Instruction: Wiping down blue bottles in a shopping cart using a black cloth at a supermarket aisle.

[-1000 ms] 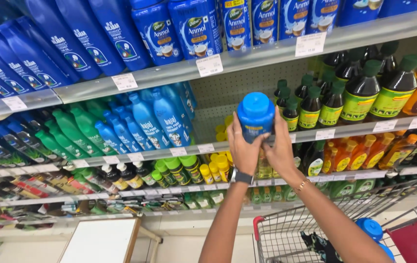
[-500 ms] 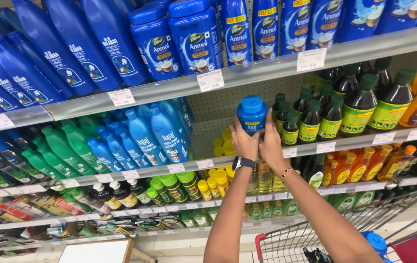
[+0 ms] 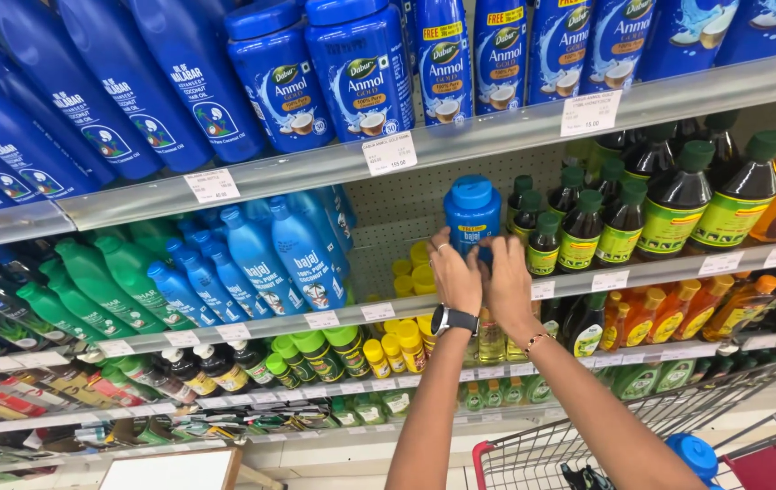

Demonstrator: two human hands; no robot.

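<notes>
Two hands clasp one blue jar (image 3: 472, 210) on the middle shelf (image 3: 642, 272): the left hand (image 3: 454, 275) and right hand (image 3: 507, 281) wrap its lower body. The jar looks rigid, smooth plastic, probably fairly heavy, best held low around its sides.

An open gap on the shelf (image 3: 388, 313) is lying left of the blue jar (image 3: 472, 210); dark green-capped bottles (image 3: 578, 231) are crowding its right, blue bottles (image 3: 297, 254) walling the gap's far left.
</notes>
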